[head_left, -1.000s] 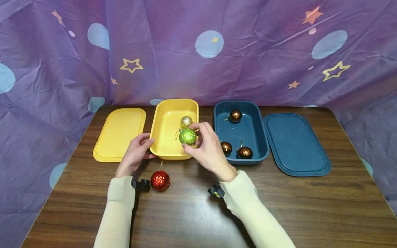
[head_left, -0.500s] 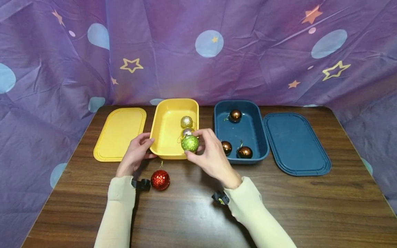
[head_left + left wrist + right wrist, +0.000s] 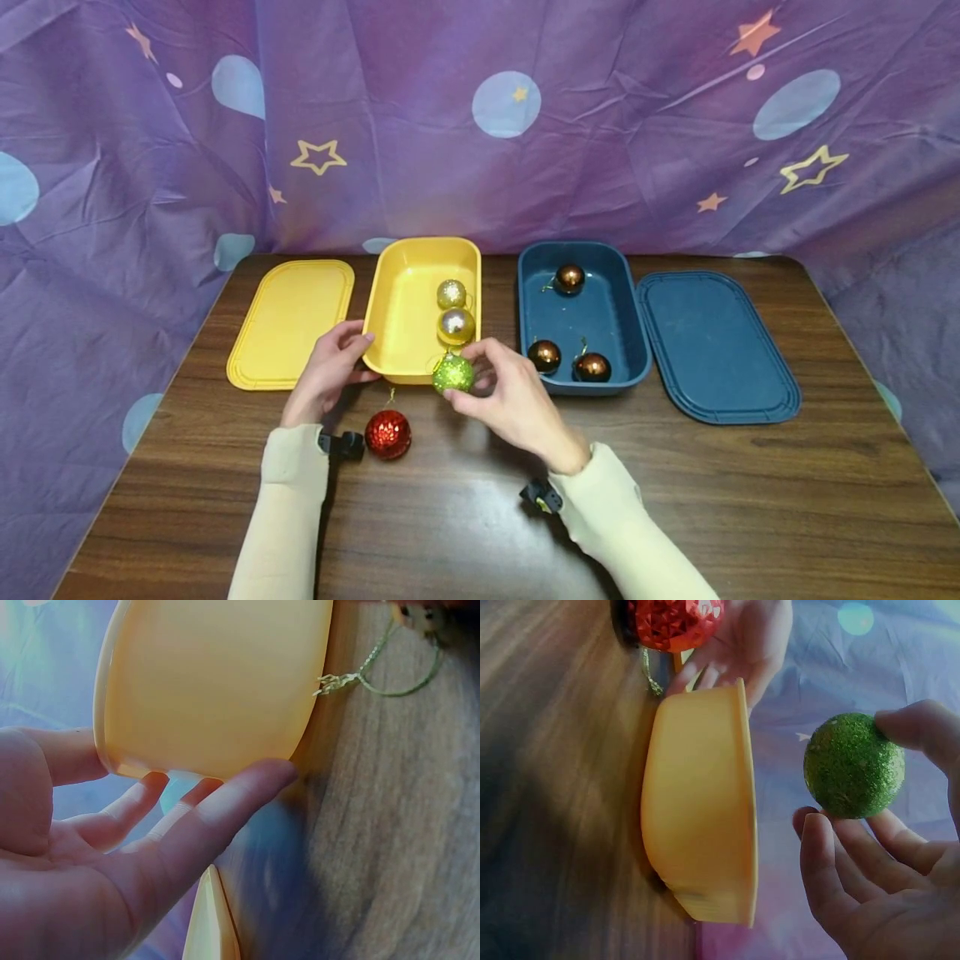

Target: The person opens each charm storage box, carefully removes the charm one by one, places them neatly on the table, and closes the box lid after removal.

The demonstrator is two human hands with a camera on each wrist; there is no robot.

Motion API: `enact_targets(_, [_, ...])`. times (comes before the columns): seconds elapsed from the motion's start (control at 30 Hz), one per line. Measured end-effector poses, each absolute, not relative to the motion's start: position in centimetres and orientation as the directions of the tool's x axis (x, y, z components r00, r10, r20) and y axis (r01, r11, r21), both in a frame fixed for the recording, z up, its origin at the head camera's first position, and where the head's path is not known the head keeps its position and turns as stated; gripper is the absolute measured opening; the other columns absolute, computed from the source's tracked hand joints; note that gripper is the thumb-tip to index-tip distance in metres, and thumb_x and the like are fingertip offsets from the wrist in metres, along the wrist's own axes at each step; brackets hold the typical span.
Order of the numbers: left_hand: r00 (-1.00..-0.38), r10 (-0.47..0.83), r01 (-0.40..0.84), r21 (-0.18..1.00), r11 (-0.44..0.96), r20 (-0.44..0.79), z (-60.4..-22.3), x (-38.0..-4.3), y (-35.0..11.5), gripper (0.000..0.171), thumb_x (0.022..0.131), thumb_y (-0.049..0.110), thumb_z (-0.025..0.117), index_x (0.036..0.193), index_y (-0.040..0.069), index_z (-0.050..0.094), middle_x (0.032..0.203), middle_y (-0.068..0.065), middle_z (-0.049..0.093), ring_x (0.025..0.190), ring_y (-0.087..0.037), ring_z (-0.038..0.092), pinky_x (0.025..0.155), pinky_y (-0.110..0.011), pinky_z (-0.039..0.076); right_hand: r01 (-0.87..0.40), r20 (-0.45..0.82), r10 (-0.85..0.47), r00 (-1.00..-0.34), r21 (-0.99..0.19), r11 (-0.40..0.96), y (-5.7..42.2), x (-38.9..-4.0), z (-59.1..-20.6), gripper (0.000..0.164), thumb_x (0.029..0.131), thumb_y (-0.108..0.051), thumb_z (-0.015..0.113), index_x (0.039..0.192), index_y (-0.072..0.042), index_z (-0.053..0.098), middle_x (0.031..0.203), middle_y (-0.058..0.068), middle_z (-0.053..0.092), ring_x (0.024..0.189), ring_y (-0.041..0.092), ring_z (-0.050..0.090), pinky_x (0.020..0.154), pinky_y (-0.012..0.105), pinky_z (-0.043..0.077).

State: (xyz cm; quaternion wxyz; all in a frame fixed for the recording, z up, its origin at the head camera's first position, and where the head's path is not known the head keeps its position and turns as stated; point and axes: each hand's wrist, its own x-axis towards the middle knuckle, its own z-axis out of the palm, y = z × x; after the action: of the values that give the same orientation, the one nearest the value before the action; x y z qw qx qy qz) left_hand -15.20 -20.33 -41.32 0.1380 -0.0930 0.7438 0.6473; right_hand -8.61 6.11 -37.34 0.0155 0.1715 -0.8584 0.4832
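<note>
My right hand (image 3: 508, 385) pinches a glittery green Christmas ball (image 3: 453, 375) between thumb and fingertips, above the front edge of the yellow box (image 3: 405, 312). In the right wrist view, the green ball (image 3: 853, 765) is held higher than the box rim. My left hand (image 3: 330, 367) holds the box at its front left corner, one fingertip over the rim and others against the outer wall. Inside the box, along its right wall, lie a glittery gold ball (image 3: 452, 293) and a shiny gold ball (image 3: 455, 326). A faceted red ball (image 3: 388, 435) lies on the table near my left wrist.
To the right stands a blue box (image 3: 581, 317) holding three shiny brown balls (image 3: 569, 279). A yellow lid (image 3: 291, 325) lies to the left and a blue lid (image 3: 718, 346) at the far right of the wooden table (image 3: 450, 533). A purple cloth (image 3: 420, 167) hangs behind.
My right hand has drawn the green ball from over the yellow box's interior toward me, to its front edge, uncovering the shiny gold ball. My left hand has stayed at the box corner.
</note>
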Motion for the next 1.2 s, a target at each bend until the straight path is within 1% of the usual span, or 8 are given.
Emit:
enact_targets(0.13, [-0.945,0.042,-0.316,0.938,0.139,-0.325,-41.3,-15.2,-20.3,0.046,0.102,0.016,0.045,0.144,-0.001,0.035,0.128,-0.023,0.047,0.098,-0.02,0.06,0.073,-0.031,0.06,-0.305,0.182,-0.291,-0.939,-0.831,0.465,6.2,-8.2,-37.7,0.041,0.074,-0.02,0.082,0.108,-0.008,0.062,0.103,0.006,0.067,0.08,0.017,0.066,0.074,0.026,0.058])
enact_targets(0.37, [-0.945,0.037,-0.318,0.937,0.145,-0.326,-41.2,-15.3,-20.3,0.046,0.102,0.016,0.044,0.145,0.0,0.035,0.129,-0.023,0.047,0.098,-0.02,0.06,0.072,-0.03,0.06,-0.308,0.169,-0.33,-0.929,-0.847,0.433,6.5,-7.8,-38.3,0.04,0.075,-0.013,0.08,0.111,-0.007,0.062,0.104,0.006,0.066,0.081,0.014,0.066,0.075,0.021,0.057])
enact_targets(0.53, [-0.946,0.036,-0.315,0.937,0.151,-0.323,-41.2,-15.2,-20.2,0.046,0.102,0.016,0.044,0.144,0.0,0.035,0.13,-0.024,0.047,0.097,-0.02,0.06,0.071,-0.029,0.06,-0.3,0.137,-0.36,-0.923,-0.84,0.452,6.8,-7.5,-38.7,0.037,0.075,-0.013,0.079,0.108,-0.007,0.063,0.099,0.005,0.065,0.082,0.014,0.066,0.073,0.021,0.057])
enact_targets(0.77, [-0.94,0.027,-0.332,0.93,0.157,-0.34,-41.2,-15.1,-20.2,0.047,0.102,0.016,0.044,0.145,0.001,0.035,0.132,-0.024,0.046,0.101,-0.023,0.059,0.072,-0.029,0.06,-0.28,0.091,-0.382,-0.92,-0.835,0.474,7.0,-7.3,-39.4,0.036,0.075,-0.016,0.08,0.105,-0.006,0.064,0.096,0.006,0.066,0.079,0.014,0.065,0.07,0.023,0.057])
enact_targets(0.9, [-0.939,0.027,-0.335,0.929,0.16,-0.343,-41.2,-15.0,-20.2,0.047,0.102,0.017,0.044,0.146,0.001,0.034,0.132,-0.024,0.046,0.102,-0.023,0.059,0.072,-0.029,0.06,-0.266,0.06,-0.397,-0.916,-0.832,0.487,7.1,-7.2,-39.7,0.035,0.076,-0.019,0.08,0.104,-0.005,0.065,0.091,0.006,0.067,0.077,0.015,0.064,0.066,0.021,0.055])
enact_targets(1.03, [-0.939,0.027,-0.335,0.928,0.163,-0.344,-41.1,-15.1,-20.2,0.047,0.102,0.018,0.045,0.145,0.001,0.035,0.131,-0.024,0.047,0.102,-0.023,0.059,0.072,-0.029,0.06,-0.235,0.01,-0.415,-0.91,-0.836,0.496,7.1,-7.3,-39.9,0.034,0.075,-0.02,0.08,0.102,-0.005,0.065,0.086,0.005,0.068,0.073,0.012,0.062,0.063,0.018,0.053])
enact_targets(1.2, [-0.938,0.03,-0.337,0.927,0.165,-0.346,-41.1,-15.1,-20.2,0.048,0.103,0.018,0.045,0.146,0.001,0.034,0.133,-0.025,0.046,0.104,-0.025,0.058,0.073,-0.028,0.06,-0.199,-0.038,-0.429,-0.902,-0.846,0.494,7.0,-7.3,-40.2,0.032,0.076,-0.017,0.079,0.1,-0.004,0.063,0.086,0.005,0.068,0.073,0.009,0.06,0.063,0.018,0.053])
